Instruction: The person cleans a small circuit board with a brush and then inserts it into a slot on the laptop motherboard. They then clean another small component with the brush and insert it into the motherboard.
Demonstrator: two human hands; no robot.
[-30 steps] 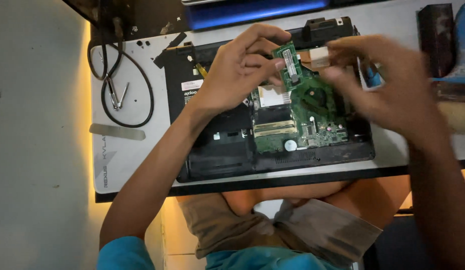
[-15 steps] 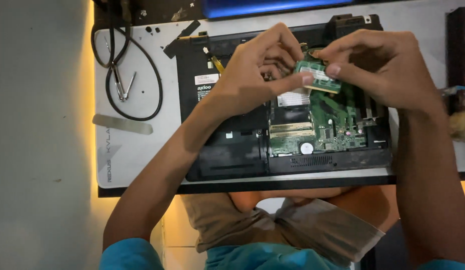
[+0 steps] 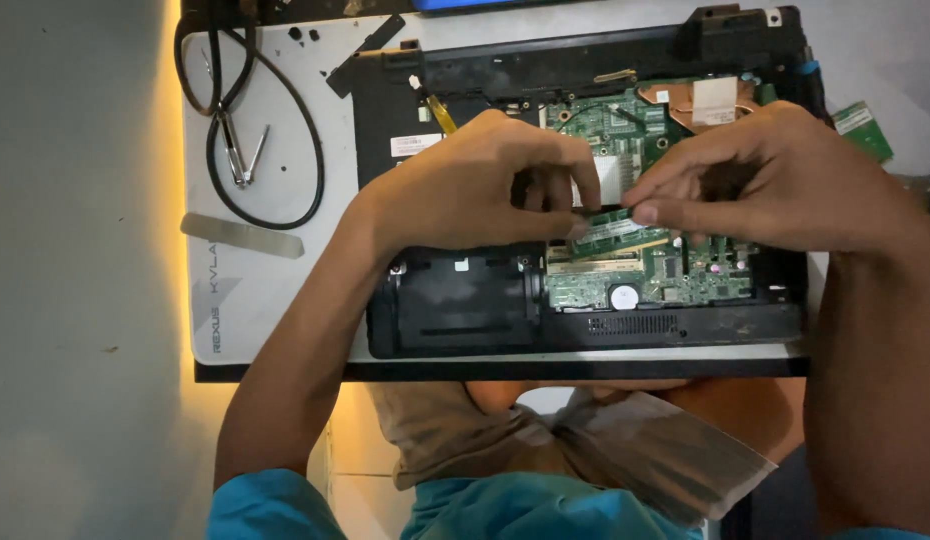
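Both hands pinch a memory stick over its slot.
The left hand point(image 3: 465, 185) and right hand point(image 3: 785, 180) close fingertips on the stick point(image 3: 617, 230), low over the board point(image 3: 645, 280) in the opened laptop point(image 3: 455, 300). Best kept level, held by its edges.

The laptop shell point(image 3: 455, 300) is matt black plastic, a little dusty. Inside it, the board point(image 3: 645, 280) is green, semi-glossy laminate studded with small shiny metal parts; toward its far edge sits a dull copper plate point(image 3: 685, 100). The memory stick point(image 3: 615, 230), pinched over the board, has the same green laminate look. Left of the shell, the mat point(image 3: 275, 290) is smooth, matt pale plastic or rubber; on it lie a brushed-metal strip point(image 3: 242, 235), bright steel tweezers point(image 3: 240, 155) and a smooth black rubbery cable point(image 3: 310, 175).
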